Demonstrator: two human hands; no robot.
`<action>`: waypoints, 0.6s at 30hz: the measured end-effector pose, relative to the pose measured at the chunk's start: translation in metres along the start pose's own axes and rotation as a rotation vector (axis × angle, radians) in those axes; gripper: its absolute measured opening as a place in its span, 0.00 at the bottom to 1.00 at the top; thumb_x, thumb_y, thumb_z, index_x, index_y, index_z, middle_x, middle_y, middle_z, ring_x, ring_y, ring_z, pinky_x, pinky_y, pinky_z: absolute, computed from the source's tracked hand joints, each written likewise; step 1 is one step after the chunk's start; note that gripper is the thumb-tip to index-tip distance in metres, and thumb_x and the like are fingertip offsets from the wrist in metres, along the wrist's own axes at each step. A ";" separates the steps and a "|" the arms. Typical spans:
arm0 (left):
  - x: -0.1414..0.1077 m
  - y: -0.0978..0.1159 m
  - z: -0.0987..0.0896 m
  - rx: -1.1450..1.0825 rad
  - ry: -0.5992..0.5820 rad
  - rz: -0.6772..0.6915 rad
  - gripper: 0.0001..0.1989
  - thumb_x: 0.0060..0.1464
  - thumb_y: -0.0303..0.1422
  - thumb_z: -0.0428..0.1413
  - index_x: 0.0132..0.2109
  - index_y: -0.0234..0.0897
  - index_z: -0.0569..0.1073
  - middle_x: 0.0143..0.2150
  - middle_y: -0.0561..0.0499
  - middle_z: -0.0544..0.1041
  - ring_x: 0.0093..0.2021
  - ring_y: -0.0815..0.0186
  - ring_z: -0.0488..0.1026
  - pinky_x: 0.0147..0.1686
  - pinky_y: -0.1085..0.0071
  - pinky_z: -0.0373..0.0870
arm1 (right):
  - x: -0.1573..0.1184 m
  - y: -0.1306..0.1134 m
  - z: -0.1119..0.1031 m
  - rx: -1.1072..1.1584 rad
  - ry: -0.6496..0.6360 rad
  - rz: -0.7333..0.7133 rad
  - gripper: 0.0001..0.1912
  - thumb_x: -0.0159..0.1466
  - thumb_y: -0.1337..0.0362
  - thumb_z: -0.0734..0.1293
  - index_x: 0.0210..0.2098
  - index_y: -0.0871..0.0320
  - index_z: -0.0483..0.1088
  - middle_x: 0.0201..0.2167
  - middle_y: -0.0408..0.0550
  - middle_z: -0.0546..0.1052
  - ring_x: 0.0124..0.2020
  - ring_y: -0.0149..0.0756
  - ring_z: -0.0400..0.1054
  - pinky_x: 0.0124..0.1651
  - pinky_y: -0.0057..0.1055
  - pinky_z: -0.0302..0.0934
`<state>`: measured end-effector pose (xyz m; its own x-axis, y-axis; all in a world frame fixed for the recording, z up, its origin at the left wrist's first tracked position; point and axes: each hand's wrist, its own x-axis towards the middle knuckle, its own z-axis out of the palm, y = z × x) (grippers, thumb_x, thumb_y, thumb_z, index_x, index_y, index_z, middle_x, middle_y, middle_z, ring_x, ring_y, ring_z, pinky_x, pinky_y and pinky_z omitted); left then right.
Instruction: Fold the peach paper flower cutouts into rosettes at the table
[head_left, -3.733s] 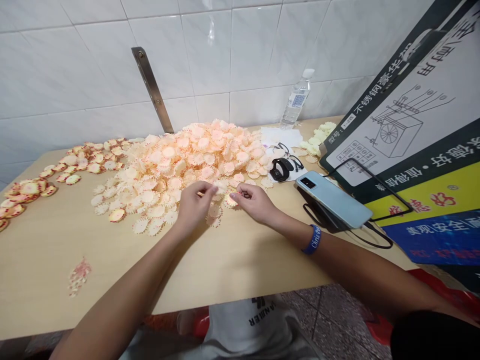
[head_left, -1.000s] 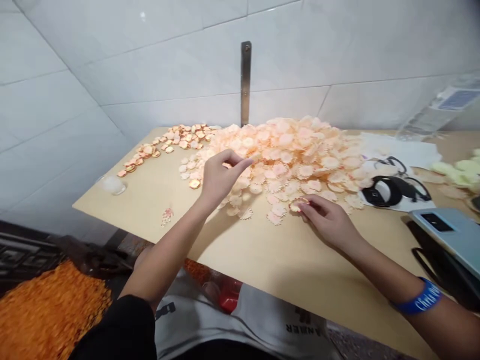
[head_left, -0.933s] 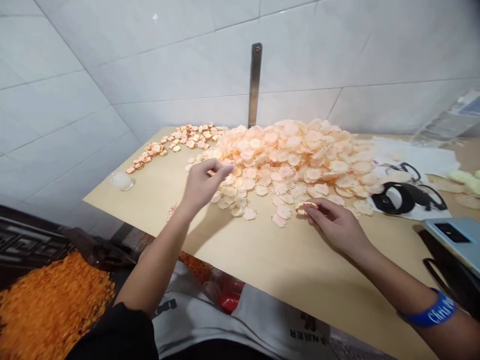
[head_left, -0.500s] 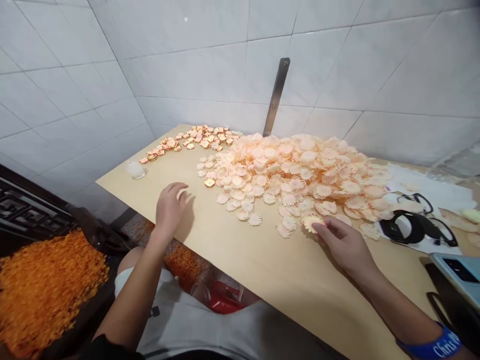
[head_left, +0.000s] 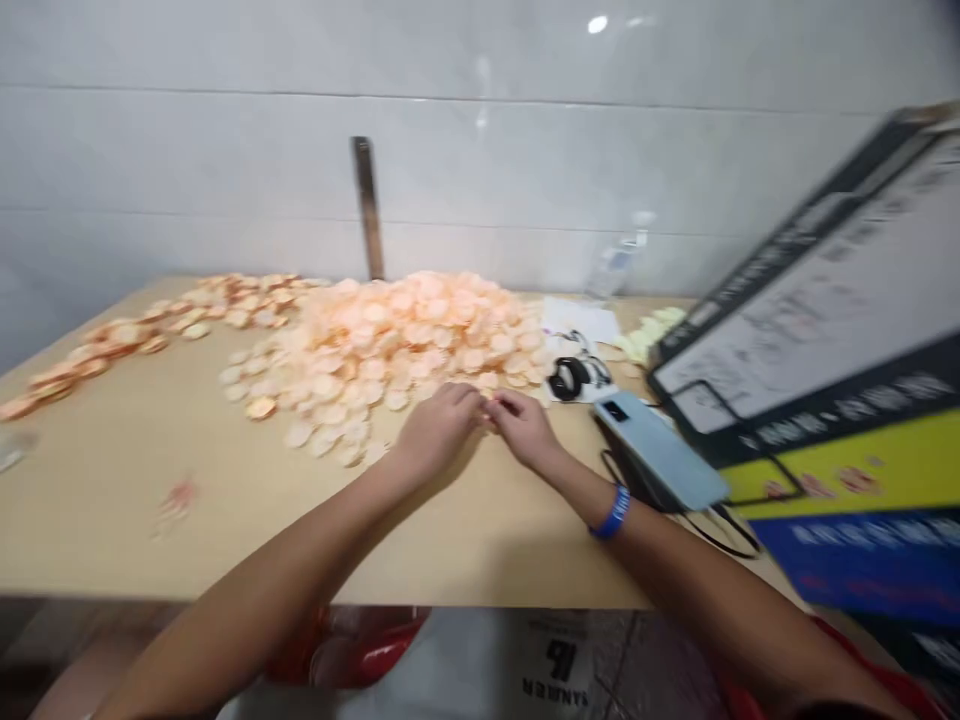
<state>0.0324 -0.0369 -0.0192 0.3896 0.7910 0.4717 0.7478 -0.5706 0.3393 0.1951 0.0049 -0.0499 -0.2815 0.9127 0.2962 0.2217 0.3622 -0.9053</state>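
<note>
- My left hand (head_left: 442, 425) and right hand (head_left: 523, 430) meet at the fingertips, low over a pale wooden table (head_left: 465, 550).
- My left fingers are curled inward, back of the hand towards me; I cannot tell whether they have hold of anything.
- My right thumb and forefinger are drawn close together, the other fingers folded behind; a small pinkish patch shows where the two hands meet, too blurred for me to say what it is or which hand has it.
- Just beyond both hands rises a broad heap of peach discs (head_left: 420, 320), its lower edge spilling out to the left of my left hand.
- One yellower disc (head_left: 261, 408) lies at that left fringe, well apart from my fingers.
- Farther left, a trail of browner discs (head_left: 124, 335) runs along the table towards its left edge.
- Nearer me, left of my left hand, sits a small scatter of reddish scraps (head_left: 178, 497).
- To the right of my right hand lie a black strap (head_left: 568, 380) on white paper (head_left: 585, 320) and a light-blue phone (head_left: 664, 450), with pale green discs (head_left: 654, 333) beyond them.
- A printed board (head_left: 832, 350) leans at far right; a clear bottle (head_left: 615, 265) stands past the paper.
- Behind my right hand, my wrist wears a blue band (head_left: 613, 512).
</note>
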 end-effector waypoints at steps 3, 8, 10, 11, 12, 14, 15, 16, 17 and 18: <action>0.000 -0.010 -0.004 -0.137 0.036 -0.109 0.07 0.59 0.33 0.56 0.44 0.37 0.73 0.43 0.47 0.77 0.45 0.60 0.73 0.45 0.63 0.72 | 0.003 -0.002 -0.001 0.045 -0.103 -0.006 0.16 0.62 0.53 0.63 0.23 0.57 0.63 0.20 0.40 0.63 0.25 0.30 0.57 0.28 0.28 0.52; 0.000 -0.018 -0.007 -0.259 0.035 -0.206 0.08 0.58 0.35 0.55 0.42 0.38 0.75 0.43 0.46 0.78 0.45 0.60 0.74 0.40 0.66 0.73 | -0.001 -0.005 -0.002 0.067 -0.213 -0.040 0.11 0.63 0.60 0.61 0.27 0.58 0.65 0.24 0.41 0.65 0.27 0.30 0.61 0.32 0.28 0.56; 0.001 -0.021 -0.005 -0.200 0.061 -0.175 0.08 0.59 0.34 0.53 0.41 0.38 0.76 0.42 0.46 0.78 0.46 0.59 0.73 0.44 0.63 0.72 | -0.001 -0.001 -0.002 0.056 -0.227 -0.034 0.09 0.64 0.61 0.61 0.29 0.58 0.66 0.25 0.42 0.66 0.28 0.30 0.63 0.33 0.29 0.57; 0.001 -0.022 -0.003 -0.168 0.066 -0.154 0.08 0.60 0.32 0.52 0.40 0.37 0.76 0.41 0.46 0.79 0.46 0.59 0.73 0.46 0.61 0.71 | -0.001 0.000 -0.001 0.042 -0.225 -0.031 0.08 0.64 0.62 0.61 0.30 0.58 0.67 0.26 0.42 0.67 0.28 0.31 0.63 0.33 0.29 0.58; 0.001 -0.024 -0.002 -0.142 0.067 -0.133 0.08 0.60 0.31 0.51 0.40 0.37 0.76 0.40 0.46 0.79 0.45 0.59 0.73 0.47 0.61 0.71 | -0.001 0.002 -0.001 0.027 -0.221 -0.029 0.08 0.64 0.63 0.61 0.31 0.59 0.68 0.27 0.43 0.68 0.28 0.31 0.64 0.34 0.29 0.58; 0.001 -0.025 0.001 -0.109 0.065 -0.104 0.09 0.60 0.30 0.51 0.41 0.37 0.76 0.40 0.46 0.78 0.45 0.59 0.73 0.47 0.61 0.70 | -0.001 0.003 -0.001 0.000 -0.212 -0.031 0.07 0.64 0.64 0.61 0.33 0.59 0.69 0.28 0.43 0.69 0.28 0.31 0.65 0.34 0.29 0.59; 0.000 -0.026 0.002 -0.094 0.071 -0.098 0.08 0.60 0.31 0.51 0.41 0.37 0.76 0.40 0.46 0.78 0.45 0.59 0.73 0.47 0.61 0.71 | -0.001 0.002 -0.001 -0.013 -0.209 -0.038 0.07 0.64 0.64 0.61 0.33 0.59 0.69 0.28 0.43 0.69 0.29 0.31 0.65 0.34 0.29 0.59; 0.000 -0.026 0.003 -0.079 0.080 -0.094 0.07 0.60 0.31 0.53 0.41 0.37 0.76 0.40 0.46 0.78 0.44 0.59 0.73 0.46 0.61 0.71 | -0.001 0.002 -0.001 -0.029 -0.211 -0.049 0.07 0.64 0.64 0.61 0.33 0.59 0.70 0.27 0.44 0.69 0.29 0.31 0.65 0.35 0.29 0.59; 0.000 -0.026 0.003 -0.063 0.093 -0.091 0.06 0.59 0.32 0.54 0.40 0.38 0.76 0.40 0.46 0.78 0.44 0.59 0.73 0.46 0.61 0.71 | -0.002 0.001 -0.001 -0.044 -0.214 -0.063 0.08 0.64 0.63 0.62 0.32 0.59 0.70 0.27 0.44 0.70 0.30 0.32 0.64 0.35 0.29 0.58; 0.000 -0.026 0.004 -0.046 0.109 -0.088 0.06 0.58 0.33 0.55 0.40 0.38 0.76 0.40 0.46 0.78 0.44 0.59 0.73 0.46 0.61 0.71 | -0.002 -0.001 -0.001 -0.056 -0.216 -0.078 0.09 0.65 0.63 0.62 0.31 0.59 0.70 0.27 0.44 0.70 0.30 0.32 0.64 0.35 0.29 0.58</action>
<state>0.0149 -0.0218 -0.0310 0.2609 0.8113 0.5231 0.7501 -0.5115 0.4191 0.1960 0.0030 -0.0498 -0.4915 0.8222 0.2869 0.2415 0.4452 -0.8622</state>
